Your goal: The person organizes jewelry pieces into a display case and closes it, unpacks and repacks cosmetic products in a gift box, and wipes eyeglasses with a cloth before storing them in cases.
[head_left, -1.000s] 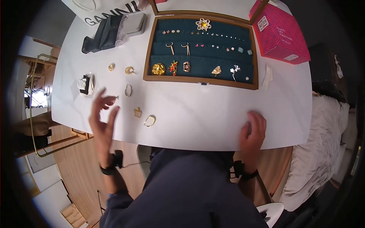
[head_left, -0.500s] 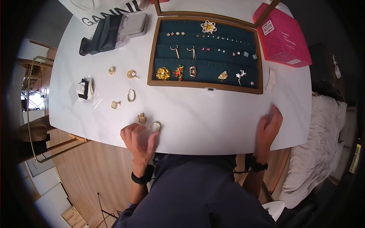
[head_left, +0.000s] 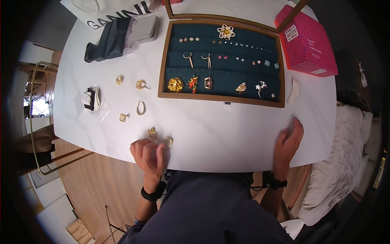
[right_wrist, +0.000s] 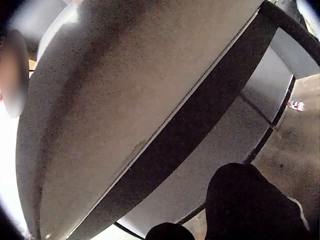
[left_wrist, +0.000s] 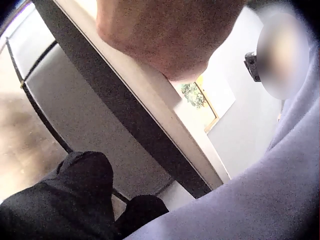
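The left hand's point(head_left: 148, 156) fingers are loosely curled over the table point(head_left: 227, 138), with the hoop earring point(head_left: 171, 142) lying just beside the thumb, though I can't tell whether they touch. Just beyond those fingertips lies the square earring point(head_left: 153, 132); farther out is the jewellery box point(head_left: 195, 96). The right hand's point(head_left: 289, 141) fingers rest slightly bent, well apart from both earrings.

- The head camera looked down over the worktop point(head_left: 227, 134).
- The left wrist's peered close past the left hand point(left_wrist: 170, 35).
- Both wrist views shared dark-clad legs point(right_wrist: 245, 205).
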A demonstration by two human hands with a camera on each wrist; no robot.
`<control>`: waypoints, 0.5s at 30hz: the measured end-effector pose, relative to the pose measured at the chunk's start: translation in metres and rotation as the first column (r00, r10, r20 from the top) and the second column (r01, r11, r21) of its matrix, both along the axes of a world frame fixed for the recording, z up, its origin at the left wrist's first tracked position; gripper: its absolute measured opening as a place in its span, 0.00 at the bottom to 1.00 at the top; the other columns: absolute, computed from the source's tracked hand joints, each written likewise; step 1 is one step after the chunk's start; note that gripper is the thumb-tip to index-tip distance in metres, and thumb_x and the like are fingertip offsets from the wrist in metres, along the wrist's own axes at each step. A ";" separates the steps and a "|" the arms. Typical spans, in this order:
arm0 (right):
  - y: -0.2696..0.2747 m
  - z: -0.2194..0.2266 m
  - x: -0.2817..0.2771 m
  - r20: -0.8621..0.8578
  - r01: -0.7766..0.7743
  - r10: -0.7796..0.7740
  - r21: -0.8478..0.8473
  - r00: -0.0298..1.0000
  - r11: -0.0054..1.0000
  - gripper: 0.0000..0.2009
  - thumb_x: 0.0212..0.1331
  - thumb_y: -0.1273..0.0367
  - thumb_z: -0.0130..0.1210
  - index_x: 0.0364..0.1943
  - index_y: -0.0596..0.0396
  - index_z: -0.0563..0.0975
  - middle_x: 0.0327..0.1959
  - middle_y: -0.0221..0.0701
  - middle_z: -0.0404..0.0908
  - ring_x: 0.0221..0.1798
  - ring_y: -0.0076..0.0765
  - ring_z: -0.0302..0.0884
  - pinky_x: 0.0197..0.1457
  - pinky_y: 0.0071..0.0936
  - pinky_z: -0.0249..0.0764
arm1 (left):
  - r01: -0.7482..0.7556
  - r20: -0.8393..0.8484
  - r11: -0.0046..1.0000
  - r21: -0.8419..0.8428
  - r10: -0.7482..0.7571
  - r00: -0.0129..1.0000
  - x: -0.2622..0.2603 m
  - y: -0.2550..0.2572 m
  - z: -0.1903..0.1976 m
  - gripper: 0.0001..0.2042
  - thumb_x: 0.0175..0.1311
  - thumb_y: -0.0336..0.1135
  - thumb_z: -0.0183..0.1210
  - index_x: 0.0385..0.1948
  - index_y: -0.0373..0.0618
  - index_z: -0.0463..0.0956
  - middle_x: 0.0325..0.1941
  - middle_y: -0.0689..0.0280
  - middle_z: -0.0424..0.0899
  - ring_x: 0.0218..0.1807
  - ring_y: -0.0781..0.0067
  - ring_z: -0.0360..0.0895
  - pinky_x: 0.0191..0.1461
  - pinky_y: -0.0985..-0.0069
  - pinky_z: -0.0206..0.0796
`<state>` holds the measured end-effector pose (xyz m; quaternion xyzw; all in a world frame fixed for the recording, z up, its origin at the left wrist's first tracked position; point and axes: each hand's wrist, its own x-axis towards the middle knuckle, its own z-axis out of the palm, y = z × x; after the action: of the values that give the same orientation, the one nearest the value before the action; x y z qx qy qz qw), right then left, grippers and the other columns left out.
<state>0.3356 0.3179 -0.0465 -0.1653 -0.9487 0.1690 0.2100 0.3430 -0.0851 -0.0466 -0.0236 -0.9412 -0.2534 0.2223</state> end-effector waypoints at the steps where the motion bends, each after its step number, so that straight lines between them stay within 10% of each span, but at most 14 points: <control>1: 0.002 -0.001 0.001 0.005 -0.035 0.035 0.032 0.999 0.999 0.19 0.63 0.80 0.49 0.59 0.66 0.74 0.64 0.51 0.71 0.68 0.59 0.69 0.71 0.48 0.67 | 0.003 0.000 1.000 0.000 -0.003 1.000 -0.001 0.000 0.000 0.08 0.58 0.26 0.69 0.32 0.42 0.76 0.38 0.60 0.79 0.45 0.56 0.72 0.51 0.62 0.66; 15: -0.003 0.004 0.000 -0.010 -0.073 0.075 0.132 0.997 0.989 0.20 0.63 0.78 0.51 0.60 0.66 0.74 0.61 0.52 0.73 0.65 0.60 0.70 0.69 0.50 0.67 | 0.001 0.019 1.000 -0.009 -0.001 1.000 0.000 0.000 0.002 0.07 0.59 0.27 0.68 0.36 0.41 0.79 0.40 0.60 0.80 0.46 0.56 0.74 0.51 0.62 0.67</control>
<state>0.3359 0.3150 -0.0424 -0.1145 -0.9616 0.1151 0.2211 0.3431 -0.0850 -0.0450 -0.0228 -0.9443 -0.2496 0.2133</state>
